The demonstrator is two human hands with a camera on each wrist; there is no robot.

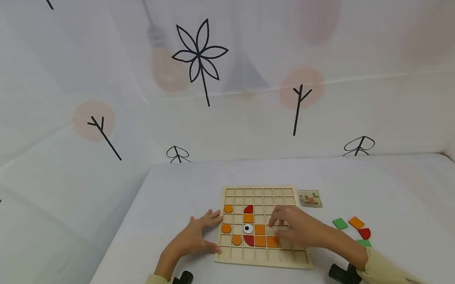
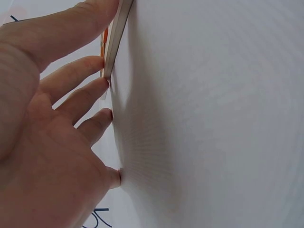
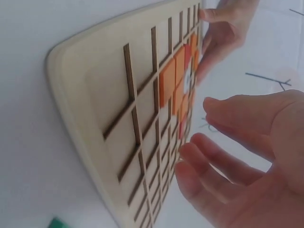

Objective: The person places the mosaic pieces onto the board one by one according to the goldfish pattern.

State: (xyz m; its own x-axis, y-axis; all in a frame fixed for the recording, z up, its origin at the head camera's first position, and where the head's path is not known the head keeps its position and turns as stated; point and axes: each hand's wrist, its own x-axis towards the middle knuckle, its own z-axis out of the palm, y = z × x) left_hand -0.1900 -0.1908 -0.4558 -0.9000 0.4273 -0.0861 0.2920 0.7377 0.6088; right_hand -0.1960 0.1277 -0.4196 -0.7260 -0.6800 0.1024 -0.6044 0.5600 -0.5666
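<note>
A wooden grid board (image 1: 244,258) lies on the white table, with orange squares (image 1: 260,241), orange discs (image 1: 237,239), red quarter-round pieces (image 1: 249,239) and a white eye disc (image 1: 248,228) set in its cells. My left hand (image 1: 192,236) spreads along the board's left edge; in the left wrist view its fingertips (image 2: 105,84) touch that edge. Over the board's right half hovers my right hand (image 1: 298,226), fingers loosely bent. In the right wrist view a gap shows between thumb and fingers of the right hand (image 3: 247,161), and nothing is held there.
Right of the board lie loose pieces: a green square (image 1: 340,223), an orange square (image 1: 356,223), a red quarter-round (image 1: 365,233) and another green piece (image 1: 364,242). A small patterned card (image 1: 310,199) sits by the board's upper right corner. A printed cloth (image 1: 250,127) hangs behind.
</note>
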